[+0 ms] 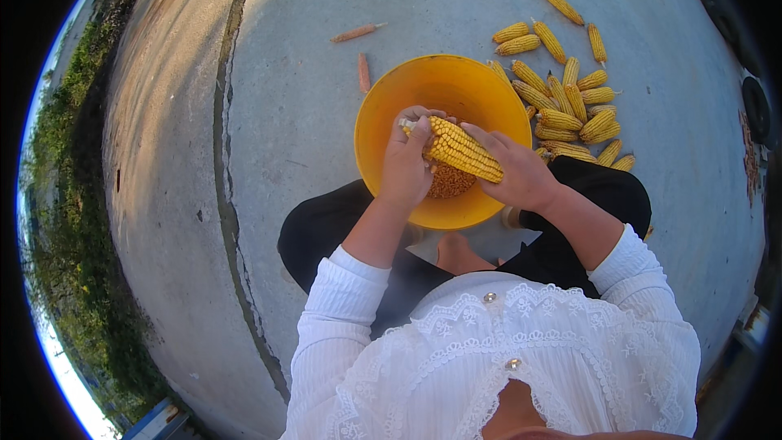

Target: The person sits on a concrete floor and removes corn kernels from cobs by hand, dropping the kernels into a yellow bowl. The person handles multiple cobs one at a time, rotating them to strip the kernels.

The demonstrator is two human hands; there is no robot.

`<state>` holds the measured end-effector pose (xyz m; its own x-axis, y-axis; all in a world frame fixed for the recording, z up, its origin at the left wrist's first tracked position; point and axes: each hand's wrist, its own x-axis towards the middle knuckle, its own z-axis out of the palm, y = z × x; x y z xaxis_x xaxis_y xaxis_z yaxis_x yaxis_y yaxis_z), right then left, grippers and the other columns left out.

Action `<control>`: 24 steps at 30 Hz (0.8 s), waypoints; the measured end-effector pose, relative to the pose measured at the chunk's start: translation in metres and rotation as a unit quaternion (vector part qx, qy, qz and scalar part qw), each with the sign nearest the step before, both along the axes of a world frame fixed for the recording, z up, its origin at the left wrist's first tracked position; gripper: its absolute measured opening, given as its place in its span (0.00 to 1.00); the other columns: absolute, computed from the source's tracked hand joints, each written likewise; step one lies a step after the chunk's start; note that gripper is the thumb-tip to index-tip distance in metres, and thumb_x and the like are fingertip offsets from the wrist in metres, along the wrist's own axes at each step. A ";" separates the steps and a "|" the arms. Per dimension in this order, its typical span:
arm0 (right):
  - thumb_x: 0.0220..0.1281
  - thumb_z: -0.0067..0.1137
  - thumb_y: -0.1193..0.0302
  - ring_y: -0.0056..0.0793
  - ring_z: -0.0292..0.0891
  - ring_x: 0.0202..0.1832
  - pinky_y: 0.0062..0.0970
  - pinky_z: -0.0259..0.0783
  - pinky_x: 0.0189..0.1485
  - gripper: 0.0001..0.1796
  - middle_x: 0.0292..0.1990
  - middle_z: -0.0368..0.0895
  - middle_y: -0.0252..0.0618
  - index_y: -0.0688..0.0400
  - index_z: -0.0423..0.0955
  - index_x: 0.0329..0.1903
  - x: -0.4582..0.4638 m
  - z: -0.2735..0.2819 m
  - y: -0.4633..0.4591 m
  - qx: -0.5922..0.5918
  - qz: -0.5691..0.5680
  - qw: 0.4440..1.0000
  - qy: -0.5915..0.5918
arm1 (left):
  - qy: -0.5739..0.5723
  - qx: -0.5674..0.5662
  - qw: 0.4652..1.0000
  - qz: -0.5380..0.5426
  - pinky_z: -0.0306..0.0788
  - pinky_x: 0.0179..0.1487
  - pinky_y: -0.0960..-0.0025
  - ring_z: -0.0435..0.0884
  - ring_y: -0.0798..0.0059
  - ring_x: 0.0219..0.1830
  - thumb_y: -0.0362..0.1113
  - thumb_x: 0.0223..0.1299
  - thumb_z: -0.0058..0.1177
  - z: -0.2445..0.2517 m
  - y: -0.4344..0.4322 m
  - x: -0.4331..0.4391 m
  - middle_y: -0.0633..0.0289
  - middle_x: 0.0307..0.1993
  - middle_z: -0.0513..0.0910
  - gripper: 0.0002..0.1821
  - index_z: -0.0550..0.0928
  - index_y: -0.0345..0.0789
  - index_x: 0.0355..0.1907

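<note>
An ear of yellow corn [463, 150] is held slantwise between both hands above a yellow plastic bucket [391, 98]. My left hand [410, 153] grips the ear's upper left end, where a pale, bare bit of cob shows. My right hand [516, 165] wraps the lower right side of the ear, fingers over its far side and thumb underneath. Rows of kernels still cover most of the ear. Loose corn kernels [451, 183] lie in the bottom of the bucket, partly hidden by the hands and ear. The bucket stands between my bent knees.
Several unshelled ears of corn [559, 119] lie piled on the concrete floor right of the bucket, with more scattered beyond. Two stripped cobs [357, 32] lie past the bucket's far left. A long crack [226, 134] runs along the floor, and green plants [73, 208] border the left.
</note>
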<state>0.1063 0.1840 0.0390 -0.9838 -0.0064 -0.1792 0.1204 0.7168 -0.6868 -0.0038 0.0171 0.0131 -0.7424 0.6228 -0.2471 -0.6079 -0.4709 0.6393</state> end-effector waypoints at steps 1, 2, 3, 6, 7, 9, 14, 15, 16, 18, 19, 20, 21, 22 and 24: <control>0.51 0.62 0.70 0.46 0.76 0.54 0.35 0.72 0.58 0.45 0.56 0.73 0.48 0.49 0.53 0.74 0.000 0.000 -0.001 -0.004 -0.002 1.000 0.015 | 0.009 0.014 1.000 -0.004 0.69 0.63 0.62 0.74 0.65 0.58 0.29 0.70 0.40 0.000 0.000 0.000 0.56 0.50 0.75 0.11 0.68 0.36 0.53; 0.51 0.62 0.69 0.47 0.76 0.53 0.36 0.73 0.56 0.46 0.55 0.73 0.48 0.47 0.52 0.75 -0.001 -0.001 -0.001 -0.004 -0.001 0.999 0.035 | 0.009 0.014 1.000 -0.005 0.69 0.63 0.62 0.74 0.65 0.57 0.29 0.70 0.40 0.000 -0.001 0.000 0.56 0.50 0.75 0.11 0.68 0.36 0.53; 0.51 0.62 0.69 0.47 0.77 0.51 0.36 0.74 0.55 0.47 0.54 0.74 0.48 0.45 0.52 0.75 -0.001 -0.002 -0.001 -0.005 -0.001 0.999 0.054 | 0.019 0.029 0.999 -0.008 0.69 0.63 0.62 0.74 0.65 0.57 0.30 0.71 0.41 0.000 -0.001 0.000 0.56 0.50 0.75 0.10 0.69 0.36 0.52; 0.52 0.62 0.69 0.46 0.77 0.50 0.35 0.75 0.52 0.47 0.52 0.74 0.47 0.43 0.51 0.75 0.001 -0.004 -0.001 0.012 -0.003 0.998 0.058 | 0.009 0.051 0.999 -0.011 0.70 0.62 0.63 0.74 0.66 0.57 0.33 0.72 0.41 0.001 -0.003 0.000 0.56 0.49 0.75 0.08 0.69 0.36 0.50; 0.52 0.63 0.69 0.46 0.77 0.50 0.35 0.76 0.52 0.47 0.52 0.74 0.46 0.42 0.52 0.75 0.002 -0.005 -0.001 0.019 -0.004 0.998 0.058 | -0.004 0.070 0.997 -0.014 0.70 0.62 0.63 0.74 0.66 0.57 0.33 0.73 0.40 0.002 -0.004 -0.002 0.56 0.49 0.75 0.07 0.70 0.36 0.49; 0.52 0.63 0.70 0.44 0.78 0.47 0.34 0.76 0.50 0.45 0.50 0.75 0.44 0.45 0.55 0.74 0.001 -0.006 -0.002 0.081 0.013 0.994 0.071 | -0.024 0.067 0.997 -0.015 0.70 0.62 0.63 0.75 0.66 0.57 0.34 0.74 0.40 0.001 -0.003 -0.003 0.56 0.48 0.76 0.07 0.70 0.36 0.48; 0.52 0.64 0.71 0.43 0.78 0.45 0.34 0.76 0.47 0.44 0.48 0.75 0.43 0.45 0.56 0.73 0.001 -0.007 -0.001 0.097 0.021 0.991 0.084 | -0.018 0.039 0.999 -0.022 0.70 0.61 0.63 0.75 0.67 0.55 0.35 0.73 0.41 -0.002 -0.003 -0.005 0.58 0.46 0.76 0.06 0.70 0.36 0.46; 0.53 0.63 0.71 0.43 0.78 0.46 0.34 0.76 0.48 0.44 0.48 0.75 0.43 0.44 0.55 0.74 0.001 -0.006 0.000 0.090 0.021 0.993 0.074 | -0.016 0.041 0.999 -0.026 0.70 0.61 0.63 0.75 0.67 0.55 0.35 0.73 0.41 -0.003 -0.004 -0.005 0.58 0.46 0.76 0.06 0.70 0.37 0.46; 0.53 0.62 0.71 0.44 0.78 0.47 0.34 0.76 0.48 0.45 0.48 0.74 0.43 0.43 0.54 0.74 0.001 -0.006 0.001 0.083 0.017 0.994 0.062 | -0.012 0.048 0.998 -0.030 0.70 0.61 0.63 0.75 0.68 0.55 0.35 0.74 0.40 -0.004 -0.004 -0.005 0.58 0.46 0.76 0.06 0.70 0.37 0.46; 0.53 0.62 0.71 0.45 0.78 0.46 0.35 0.76 0.49 0.45 0.48 0.74 0.44 0.43 0.54 0.74 0.001 -0.005 0.002 0.076 0.015 0.995 0.062 | -0.010 0.057 0.998 -0.033 0.69 0.61 0.63 0.74 0.68 0.54 0.35 0.74 0.40 -0.005 -0.004 -0.005 0.58 0.46 0.76 0.06 0.70 0.37 0.47; 0.53 0.62 0.71 0.45 0.78 0.46 0.35 0.76 0.49 0.45 0.48 0.74 0.44 0.44 0.54 0.74 0.001 -0.005 0.002 0.071 0.015 0.995 0.065 | -0.010 0.059 0.998 -0.032 0.69 0.61 0.63 0.74 0.68 0.55 0.35 0.74 0.40 -0.006 -0.004 -0.005 0.59 0.46 0.75 0.06 0.70 0.37 0.47; 0.53 0.62 0.71 0.45 0.78 0.46 0.36 0.75 0.50 0.45 0.48 0.74 0.45 0.44 0.53 0.74 0.002 -0.005 0.002 0.069 0.015 0.996 0.059 | -0.009 0.065 0.997 -0.033 0.69 0.61 0.63 0.73 0.69 0.55 0.34 0.73 0.40 -0.005 -0.004 -0.005 0.59 0.47 0.75 0.06 0.70 0.37 0.47; 0.52 0.62 0.71 0.46 0.78 0.46 0.36 0.75 0.50 0.45 0.48 0.74 0.45 0.44 0.53 0.74 0.002 -0.004 0.003 0.064 0.015 0.996 0.056 | -0.011 0.069 0.997 -0.037 0.68 0.62 0.63 0.73 0.68 0.55 0.35 0.73 0.40 -0.005 -0.005 -0.006 0.59 0.47 0.75 0.06 0.70 0.38 0.47; 0.52 0.62 0.71 0.46 0.78 0.46 0.36 0.75 0.50 0.45 0.48 0.74 0.46 0.44 0.53 0.74 0.002 -0.004 0.002 0.059 0.014 0.996 0.063 | -0.012 0.078 0.996 -0.042 0.68 0.63 0.63 0.74 0.68 0.56 0.35 0.73 0.41 -0.004 -0.006 -0.006 0.59 0.48 0.75 0.06 0.70 0.38 0.47; 0.52 0.62 0.71 0.47 0.78 0.46 0.37 0.75 0.50 0.46 0.48 0.74 0.46 0.44 0.52 0.74 0.002 -0.005 0.000 0.049 0.007 0.996 0.074 | -0.031 0.085 0.995 -0.042 0.67 0.62 0.63 0.74 0.68 0.56 0.34 0.72 0.42 -0.003 -0.007 -0.005 0.59 0.48 0.75 0.06 0.71 0.38 0.47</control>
